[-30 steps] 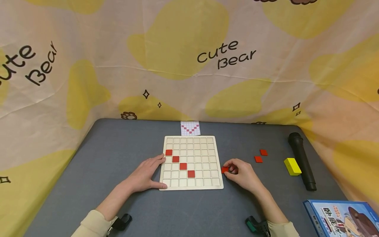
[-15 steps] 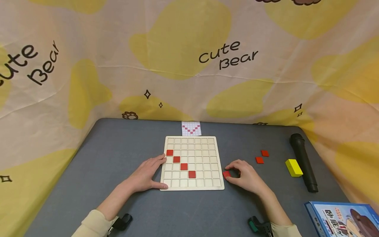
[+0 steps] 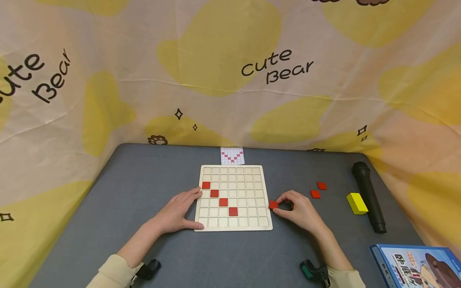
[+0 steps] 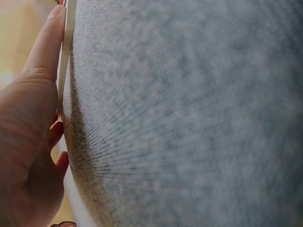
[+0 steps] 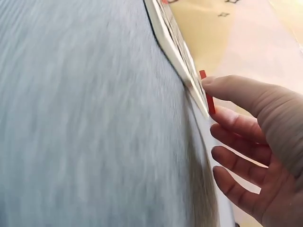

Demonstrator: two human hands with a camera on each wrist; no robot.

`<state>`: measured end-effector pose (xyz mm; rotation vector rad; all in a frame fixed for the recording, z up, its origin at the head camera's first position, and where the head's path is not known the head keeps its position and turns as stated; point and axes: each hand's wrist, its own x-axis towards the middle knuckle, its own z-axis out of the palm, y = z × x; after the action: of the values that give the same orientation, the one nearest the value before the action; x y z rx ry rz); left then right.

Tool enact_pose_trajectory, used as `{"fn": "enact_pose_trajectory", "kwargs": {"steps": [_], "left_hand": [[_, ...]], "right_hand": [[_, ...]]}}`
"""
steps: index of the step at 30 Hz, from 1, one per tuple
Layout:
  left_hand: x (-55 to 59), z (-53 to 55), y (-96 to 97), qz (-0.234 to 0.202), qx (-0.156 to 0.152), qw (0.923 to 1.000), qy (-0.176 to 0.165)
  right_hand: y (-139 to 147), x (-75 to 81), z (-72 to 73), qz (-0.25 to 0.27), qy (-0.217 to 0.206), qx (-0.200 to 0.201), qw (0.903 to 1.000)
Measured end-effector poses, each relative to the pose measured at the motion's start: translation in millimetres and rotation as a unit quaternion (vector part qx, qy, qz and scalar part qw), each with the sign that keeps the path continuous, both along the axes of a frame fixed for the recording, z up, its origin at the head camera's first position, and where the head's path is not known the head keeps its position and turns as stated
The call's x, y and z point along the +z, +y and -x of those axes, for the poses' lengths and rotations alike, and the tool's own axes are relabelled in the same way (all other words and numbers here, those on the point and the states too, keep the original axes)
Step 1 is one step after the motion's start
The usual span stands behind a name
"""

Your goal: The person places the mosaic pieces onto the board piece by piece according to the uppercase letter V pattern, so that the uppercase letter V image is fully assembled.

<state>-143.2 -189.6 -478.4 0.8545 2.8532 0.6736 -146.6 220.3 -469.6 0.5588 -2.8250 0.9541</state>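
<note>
In the head view my left hand (image 3: 177,213) rests along the left edge of a cream grid board (image 3: 248,227), fingers extended and thumb on its near corner. The left wrist view shows the thumb (image 4: 45,47) lying over the board's rim. Four-sided red tiles fill a diagonal on the grid, among them a red tile (image 3: 233,211) low in the middle. My right hand (image 3: 299,210), just beyond the board's right edge, pinches another red square tile (image 5: 210,103) between thumb and index finger. This tile is raised beside the rim, and the other fingers are loosely bent.
Two loose red tiles (image 3: 315,194) lie right of the right hand. Farther right are a yellow block (image 3: 357,203), a black microphone (image 3: 369,196) and a blue box (image 3: 414,264). A pattern card (image 3: 232,156) lies behind the board, before a printed cloth (image 3: 216,116).
The right hand shifted slightly nearer the person, then back up beside the board's edge, with the red tile between its fingertips. The left hand and the board stay in place.
</note>
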Motion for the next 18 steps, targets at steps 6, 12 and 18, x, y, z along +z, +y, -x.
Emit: {"fn": "enact_pose_trajectory", "kwargs": {"steps": [6,12,18], "left_hand": [[0.6,0.3,0.3,0.001,0.001,1.0000,-0.002],[0.5,0.2,-0.2,0.002,-0.002,1.0000,0.002],[0.4,-0.1,-0.2,0.002,-0.002,1.0000,0.003]], "right_hand": [[-22,2.7,6.0,0.007,-0.013,0.011,0.9998],[-47,3.7,10.8,0.008,-0.012,0.032,0.9994],[-69,4.4,16.4,0.003,-0.027,0.034,0.9991]]}}
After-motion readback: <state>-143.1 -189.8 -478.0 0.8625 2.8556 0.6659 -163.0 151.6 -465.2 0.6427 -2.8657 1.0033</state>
